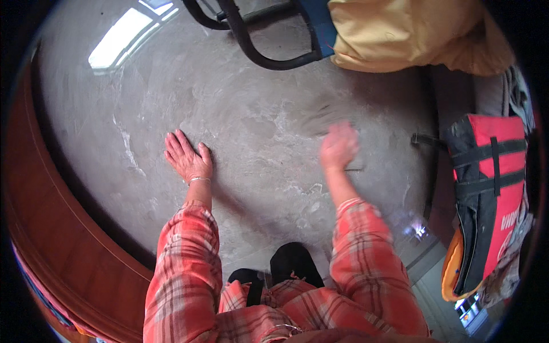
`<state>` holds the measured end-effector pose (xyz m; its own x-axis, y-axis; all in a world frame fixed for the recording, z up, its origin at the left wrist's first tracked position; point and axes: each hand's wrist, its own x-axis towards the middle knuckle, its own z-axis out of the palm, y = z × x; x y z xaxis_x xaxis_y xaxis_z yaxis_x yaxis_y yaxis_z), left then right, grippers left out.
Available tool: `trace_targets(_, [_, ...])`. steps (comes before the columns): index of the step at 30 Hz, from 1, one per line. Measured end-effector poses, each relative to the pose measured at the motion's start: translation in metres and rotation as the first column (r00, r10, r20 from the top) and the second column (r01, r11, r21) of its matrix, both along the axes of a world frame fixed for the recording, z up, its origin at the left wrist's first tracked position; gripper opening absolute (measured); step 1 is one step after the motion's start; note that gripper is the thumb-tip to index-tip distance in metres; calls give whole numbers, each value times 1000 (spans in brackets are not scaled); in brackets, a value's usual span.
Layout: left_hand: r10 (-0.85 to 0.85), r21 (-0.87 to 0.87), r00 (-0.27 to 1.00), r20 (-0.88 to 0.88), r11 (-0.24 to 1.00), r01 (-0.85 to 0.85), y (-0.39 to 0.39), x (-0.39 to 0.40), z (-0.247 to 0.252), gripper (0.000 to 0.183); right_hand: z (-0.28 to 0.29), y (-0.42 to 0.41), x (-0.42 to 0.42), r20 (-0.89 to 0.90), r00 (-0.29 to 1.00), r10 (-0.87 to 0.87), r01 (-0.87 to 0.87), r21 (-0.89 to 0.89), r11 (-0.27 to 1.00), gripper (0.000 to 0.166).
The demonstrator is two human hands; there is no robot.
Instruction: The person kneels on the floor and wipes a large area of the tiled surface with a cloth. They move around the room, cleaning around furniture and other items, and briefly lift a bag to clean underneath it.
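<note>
My left hand rests palm down on the grey, scuffed floor, its thumb apart from the fingers. A thin silver-coloured bracelet circles that wrist. To the right, my right hand is blurred by motion, low over the same floor. Just beyond its fingers is a dark streaky smear; whether this is a held thing or a mark on the floor cannot be made out. Both arms wear red plaid sleeves. Below, two dark rounded shapes show between my arms, in front of the plaid garment.
A reddish-brown wooden furniture panel curves along the left. Ahead stands a black tubular frame with tan cloth beside it. At right is a red and black strapped vest or bag bearing writing. Window light reflects off the floor.
</note>
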<state>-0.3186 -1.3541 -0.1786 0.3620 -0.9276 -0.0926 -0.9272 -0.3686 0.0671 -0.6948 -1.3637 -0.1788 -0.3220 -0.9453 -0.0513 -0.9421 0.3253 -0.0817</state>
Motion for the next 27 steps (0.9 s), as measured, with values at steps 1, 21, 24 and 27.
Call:
trace_targets(1, [8,4,1000,3,1000,-8,0,-1,-1,77,-6,-19,-34,-264,960,-95,99,4,995,41])
trace_targets(21, [-24,-54,999,-36,998,22,-2,-9,-7,77,-36,-241,43,-139,867,479,-482,-479,734,26])
trace_targets(24, [-17,-43,1000,-18,999,16,2,-5,-7,76,10,-207,152,42,843,537,-509,-261,820,24])
trace_targets(27, [-38,-45,999,-29,998,36,-4,-13,-8,76,-16,-145,207,-99,591,800,-758,-406,510,24])
